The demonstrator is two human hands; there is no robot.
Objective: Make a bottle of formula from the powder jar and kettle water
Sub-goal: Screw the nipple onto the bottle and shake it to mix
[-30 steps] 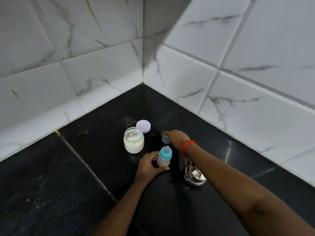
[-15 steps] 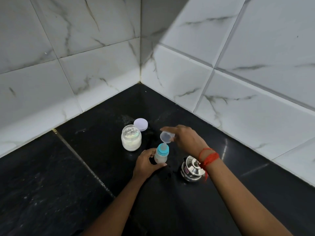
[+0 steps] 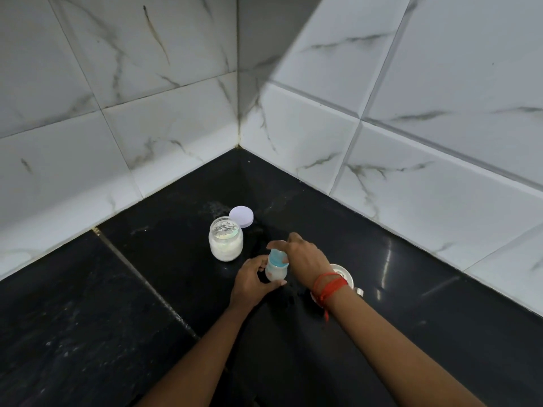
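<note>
A small baby bottle with a blue collar and milky liquid stands on the black counter. My left hand grips its body from the left. My right hand, with a red thread at the wrist, holds the clear cap down over the bottle's top. The open glass powder jar with white powder stands just left of the bottle, and its white lid lies behind it. The steel kettle sits right of the bottle, mostly hidden by my right wrist.
The black stone counter runs into a corner of white marble-pattern wall tiles. A grout seam crosses the counter on the left. A dusting of spilled powder lies behind the jar.
My right hand picked up the clear cap from behind the bottle, lifted it, and brought it down over the bottle's top. My left hand stayed on the bottle.
</note>
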